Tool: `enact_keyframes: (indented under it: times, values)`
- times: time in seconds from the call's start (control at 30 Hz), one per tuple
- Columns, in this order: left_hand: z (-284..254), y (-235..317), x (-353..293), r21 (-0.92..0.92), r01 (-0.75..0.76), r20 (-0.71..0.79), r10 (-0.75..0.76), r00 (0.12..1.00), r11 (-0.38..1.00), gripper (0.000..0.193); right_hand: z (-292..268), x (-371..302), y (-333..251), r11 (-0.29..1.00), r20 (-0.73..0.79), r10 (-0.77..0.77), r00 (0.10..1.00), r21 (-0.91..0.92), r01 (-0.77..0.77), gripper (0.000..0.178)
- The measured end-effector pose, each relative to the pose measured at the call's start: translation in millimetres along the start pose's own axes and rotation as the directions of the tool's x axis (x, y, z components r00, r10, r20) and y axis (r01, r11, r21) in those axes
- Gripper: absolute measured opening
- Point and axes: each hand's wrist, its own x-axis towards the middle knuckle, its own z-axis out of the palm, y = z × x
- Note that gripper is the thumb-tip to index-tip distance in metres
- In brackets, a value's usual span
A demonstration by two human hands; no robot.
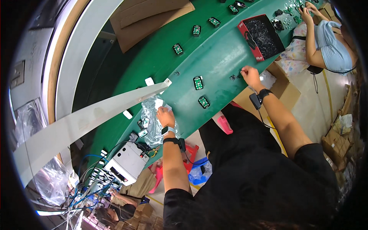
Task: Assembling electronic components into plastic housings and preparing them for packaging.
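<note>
Bright, even overhead light; sharp centre, strong fisheye bending, black vignette at corners.

Factory assembly line: green conveyor belt (214, 53) carrying small circuit boards (198, 82), cardboard boxes (283, 90), probably electronics.

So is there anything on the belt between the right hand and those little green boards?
Nothing visible. The right hand pinches small dark bits at the green belt's edge. Only bare belt lies between it and the nearest green board. The left hand rests on a clear plastic bag.
</note>
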Motion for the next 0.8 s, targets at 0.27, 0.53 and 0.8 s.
enact_keyframes:
  times: [0.27, 0.53, 0.8]
  values:
    - [-11, -1, 0, -0.402, 0.045, -0.241, -0.153, 0.958, 0.915, 0.014, 23, 14, 0, 0.998, 0.000, -0.057, 0.998, -0.023, 0.057, 0.020]
    - [-50, 60, -38, -0.968, 0.247, 0.235, -0.512, 0.826, -0.046, 0.014, 19, 20, 2, 0.981, 0.091, -0.130, 0.987, -0.130, 0.141, 0.017]
    - [-181, 188, -62, -0.546, 0.356, 0.489, 0.057, 0.871, -0.759, 0.019, -67, -35, -140, 0.779, 0.267, -0.349, 0.898, 0.616, 0.120, 0.005]
